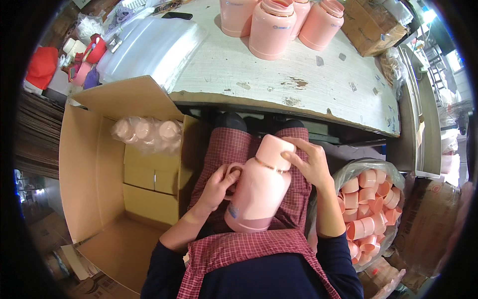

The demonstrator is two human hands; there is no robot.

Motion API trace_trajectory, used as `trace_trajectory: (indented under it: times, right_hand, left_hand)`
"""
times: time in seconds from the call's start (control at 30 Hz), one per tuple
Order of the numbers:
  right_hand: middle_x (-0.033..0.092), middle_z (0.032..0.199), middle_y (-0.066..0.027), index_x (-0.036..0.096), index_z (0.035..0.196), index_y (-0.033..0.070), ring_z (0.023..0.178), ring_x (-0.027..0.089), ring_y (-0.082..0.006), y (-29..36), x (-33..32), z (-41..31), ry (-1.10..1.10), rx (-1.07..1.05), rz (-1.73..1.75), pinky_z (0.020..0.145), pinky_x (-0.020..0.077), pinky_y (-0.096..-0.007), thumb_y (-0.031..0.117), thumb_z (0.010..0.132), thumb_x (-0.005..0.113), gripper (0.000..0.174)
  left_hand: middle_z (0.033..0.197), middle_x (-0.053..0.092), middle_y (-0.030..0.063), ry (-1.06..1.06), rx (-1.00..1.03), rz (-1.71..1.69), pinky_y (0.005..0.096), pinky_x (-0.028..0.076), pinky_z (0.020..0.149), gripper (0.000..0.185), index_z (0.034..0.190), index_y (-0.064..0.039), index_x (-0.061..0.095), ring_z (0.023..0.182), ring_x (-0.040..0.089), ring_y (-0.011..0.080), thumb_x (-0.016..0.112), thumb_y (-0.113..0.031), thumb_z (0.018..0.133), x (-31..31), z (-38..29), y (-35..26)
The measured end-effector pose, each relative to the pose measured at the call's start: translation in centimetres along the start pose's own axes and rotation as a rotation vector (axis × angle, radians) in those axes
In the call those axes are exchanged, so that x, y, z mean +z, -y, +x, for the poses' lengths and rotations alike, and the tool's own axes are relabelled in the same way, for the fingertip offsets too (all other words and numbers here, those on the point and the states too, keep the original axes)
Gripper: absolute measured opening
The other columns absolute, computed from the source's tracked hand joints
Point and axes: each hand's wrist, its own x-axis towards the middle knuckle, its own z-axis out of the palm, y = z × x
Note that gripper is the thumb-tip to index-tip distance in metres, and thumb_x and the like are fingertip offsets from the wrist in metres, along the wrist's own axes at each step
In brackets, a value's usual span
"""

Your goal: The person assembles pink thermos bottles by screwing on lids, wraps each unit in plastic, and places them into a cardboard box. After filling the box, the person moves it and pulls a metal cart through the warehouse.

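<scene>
A pink plastic jug with a side handle rests tilted over my lap, bearing a small blue mark near its base. Around the handle, my left hand is closed. My right hand grips the pink cup-shaped cap on the jug's neck, thumb on its side and fingers at its top edge. A metallic band shows between cap and body. Several similar pink jugs without caps stand on the worktable ahead.
An open cardboard box at left holds bagged pink pieces. A lined sack of loose pink caps stands at right. Clear plastic bags and a black phone lie on the table, with a carton at back right.
</scene>
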Motion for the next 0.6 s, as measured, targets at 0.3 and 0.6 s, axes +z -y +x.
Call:
trace_trajectory:
  times: [0.3, 0.6]
  right_hand:
    - [0.064, 0.119, -0.0191, 0.068, 0.102, -0.004, 0.109, 0.063, -0.0328, 1.2, 2.9, 2.8, -0.037, -0.133, -0.005, 0.092, 0.0488, -0.0378, 0.037, 0.08, 0.074, 0.047]
    - [0.061, 0.124, -0.018, 0.063, 0.109, 0.0, 0.115, 0.058, -0.0293, -0.2, 2.9, 0.4, -0.033, 0.051, 0.44, 0.096, 0.0462, -0.0398, 0.024, 0.071, 0.084, 0.05]
  left_hand:
    - [0.124, 0.063, 0.0145, -0.028, 0.715, 0.494, 0.0374, 0.044, 0.102, 0.035, 0.119, -0.002, 0.064, 0.116, 0.059, 0.0301, 0.067, -0.023, 0.092, 2.6, -1.6, -1.9]
    - [0.149, 0.036, 0.0178, 0.369, 0.228, 0.058, 0.0348, 0.031, 0.112, 0.11, 0.154, -0.001, 0.012, 0.135, 0.038, 0.0237, 0.078, -0.027, 0.071, 2.9, 2.5, 2.5]
